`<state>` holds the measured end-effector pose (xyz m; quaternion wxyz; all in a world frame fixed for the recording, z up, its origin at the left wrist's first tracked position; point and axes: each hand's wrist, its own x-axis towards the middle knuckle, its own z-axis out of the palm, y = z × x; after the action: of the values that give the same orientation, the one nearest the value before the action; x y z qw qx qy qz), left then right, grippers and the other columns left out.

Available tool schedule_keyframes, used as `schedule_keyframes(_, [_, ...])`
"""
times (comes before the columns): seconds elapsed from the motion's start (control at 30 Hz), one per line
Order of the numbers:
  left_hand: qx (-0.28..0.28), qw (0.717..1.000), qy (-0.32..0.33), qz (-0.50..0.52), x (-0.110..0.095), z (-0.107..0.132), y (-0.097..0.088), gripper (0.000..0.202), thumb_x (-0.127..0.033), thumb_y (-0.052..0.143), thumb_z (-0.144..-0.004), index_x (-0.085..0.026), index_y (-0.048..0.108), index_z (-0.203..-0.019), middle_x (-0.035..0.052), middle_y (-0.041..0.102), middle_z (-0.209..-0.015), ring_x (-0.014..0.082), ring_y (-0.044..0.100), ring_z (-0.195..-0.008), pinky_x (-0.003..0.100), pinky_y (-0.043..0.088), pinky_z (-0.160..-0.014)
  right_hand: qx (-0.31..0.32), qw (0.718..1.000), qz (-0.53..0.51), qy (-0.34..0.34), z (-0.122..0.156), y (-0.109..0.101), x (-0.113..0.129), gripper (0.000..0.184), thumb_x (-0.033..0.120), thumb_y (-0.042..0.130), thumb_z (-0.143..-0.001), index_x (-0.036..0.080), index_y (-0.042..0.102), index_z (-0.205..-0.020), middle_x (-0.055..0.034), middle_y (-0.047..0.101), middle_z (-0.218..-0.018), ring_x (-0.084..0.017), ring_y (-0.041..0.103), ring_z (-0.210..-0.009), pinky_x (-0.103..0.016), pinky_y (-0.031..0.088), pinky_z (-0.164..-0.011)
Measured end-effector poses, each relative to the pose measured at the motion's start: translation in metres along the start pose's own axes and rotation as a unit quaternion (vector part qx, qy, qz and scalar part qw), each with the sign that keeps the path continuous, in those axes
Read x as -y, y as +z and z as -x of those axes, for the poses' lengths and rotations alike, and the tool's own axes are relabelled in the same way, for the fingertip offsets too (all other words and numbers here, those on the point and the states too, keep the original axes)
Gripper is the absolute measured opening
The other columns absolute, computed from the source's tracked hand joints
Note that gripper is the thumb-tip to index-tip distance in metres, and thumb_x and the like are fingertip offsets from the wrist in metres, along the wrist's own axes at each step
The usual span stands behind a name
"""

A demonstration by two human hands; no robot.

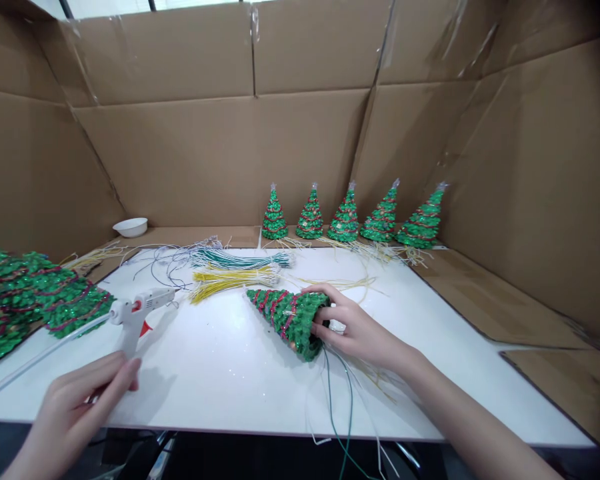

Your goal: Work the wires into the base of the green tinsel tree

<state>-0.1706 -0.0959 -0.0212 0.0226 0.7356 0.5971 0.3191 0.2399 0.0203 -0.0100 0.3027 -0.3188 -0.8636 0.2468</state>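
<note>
a green glitter tree (285, 317) lies on its side at the middle of the white board (230, 380), its tip pointing left toward the glue gun (137, 310) gripped in the left hand (75, 407), while the right hand (353, 327) clasps its wide base.

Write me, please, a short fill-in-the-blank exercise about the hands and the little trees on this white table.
1. The left hand grips a white ____ by its handle.
2. The right hand holds a green tree lying on its ____.
3. By the back cardboard wall stand ____ small trees upright.
4. The bowl at the back left is ____.
Missing words: glue gun; side; five; white.
</note>
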Motion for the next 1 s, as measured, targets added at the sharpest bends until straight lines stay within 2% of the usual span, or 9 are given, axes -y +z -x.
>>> schedule_keyframes(0.1, [0.043,0.994,0.073,0.075,-0.034,-0.023,0.012,0.032,-0.034,0.052,-0.098,-0.021,0.063,-0.07,-0.0004,0.065,-0.068,0.0149,0.062,-0.062,0.023,0.046,-0.06,-0.001,1.0,-0.001,0.001,-0.001,0.0,-0.001,0.022,0.022,0.058,-0.096,0.018,0.068,-0.077,-0.0122,0.053,-0.129,-0.028,0.056,-0.122,-0.042,0.049,-0.102])
schedule_keyframes(0.23, [0.099,0.976,0.118,0.154,-0.079,-0.059,0.027,0.027,-0.028,0.05,-0.1,-0.021,0.061,-0.076,-0.0018,0.065,-0.072,0.0128,0.061,-0.066,0.022,0.045,-0.064,0.001,1.0,-0.002,0.006,-0.001,0.0,0.0,0.02,0.023,0.058,-0.096,0.019,0.069,-0.079,-0.0118,0.053,-0.13,-0.027,0.055,-0.124,-0.042,0.047,-0.104])
schedule_keyframes(0.33, [0.118,0.965,0.144,0.186,-0.103,-0.08,0.038,0.01,-0.025,0.052,-0.099,-0.023,0.062,-0.098,0.0001,0.068,-0.094,0.0152,0.064,-0.087,0.024,0.049,-0.079,0.004,1.0,-0.004,0.012,0.0,-0.001,0.002,0.021,0.025,0.058,-0.097,0.019,0.071,-0.081,-0.0117,0.052,-0.131,-0.027,0.054,-0.125,-0.043,0.045,-0.106])
schedule_keyframes(0.37, [0.122,0.961,0.155,0.193,-0.109,-0.086,0.043,0.011,-0.024,0.054,-0.098,-0.024,0.061,-0.107,0.0012,0.068,-0.103,0.0164,0.063,-0.096,0.026,0.048,-0.085,0.006,1.0,-0.006,0.013,0.001,-0.001,0.002,0.021,0.025,0.058,-0.097,0.019,0.071,-0.082,-0.0117,0.051,-0.131,-0.027,0.054,-0.125,-0.043,0.045,-0.107])
schedule_keyframes(0.5, [0.162,0.943,0.201,0.208,-0.12,-0.099,0.062,0.038,-0.027,0.061,-0.096,-0.027,0.051,-0.133,0.0056,0.06,-0.132,0.0213,0.055,-0.123,0.035,0.043,-0.106,0.008,1.0,-0.017,0.007,0.0,-0.002,0.003,0.022,0.026,0.057,-0.098,0.019,0.072,-0.085,-0.0116,0.052,-0.128,-0.027,0.054,-0.124,-0.042,0.045,-0.107])
schedule_keyframes(0.63, [0.192,0.926,0.216,0.242,-0.126,-0.107,0.076,0.056,-0.03,0.066,-0.093,-0.028,0.042,-0.143,0.007,0.051,-0.148,0.0235,0.047,-0.137,0.04,0.037,-0.115,0.004,1.0,-0.013,0.006,0.0,-0.002,0.003,0.021,0.027,0.058,-0.097,0.019,0.073,-0.084,-0.0119,0.053,-0.128,-0.028,0.053,-0.125,-0.044,0.044,-0.108])
schedule_keyframes(0.77, [0.211,0.913,0.215,0.275,-0.132,-0.114,0.088,0.066,-0.035,0.071,-0.09,-0.028,0.039,-0.146,0.0083,0.046,-0.153,0.0259,0.043,-0.141,0.043,0.035,-0.118,0.001,1.0,-0.014,0.007,0.001,-0.002,0.002,0.021,0.026,0.058,-0.097,0.019,0.072,-0.082,-0.0108,0.052,-0.13,-0.027,0.054,-0.126,-0.042,0.045,-0.106])
schedule_keyframes(1.0, [0.21,0.901,0.202,0.322,-0.131,-0.118,0.108,0.066,-0.038,0.074,-0.087,-0.03,0.042,-0.145,0.0085,0.047,-0.152,0.0283,0.043,-0.141,0.045,0.035,-0.118,0.002,1.0,-0.025,0.008,0.001,-0.003,0.0,0.023,0.027,0.058,-0.097,0.019,0.071,-0.08,-0.0106,0.053,-0.129,-0.026,0.054,-0.125,-0.041,0.045,-0.107])
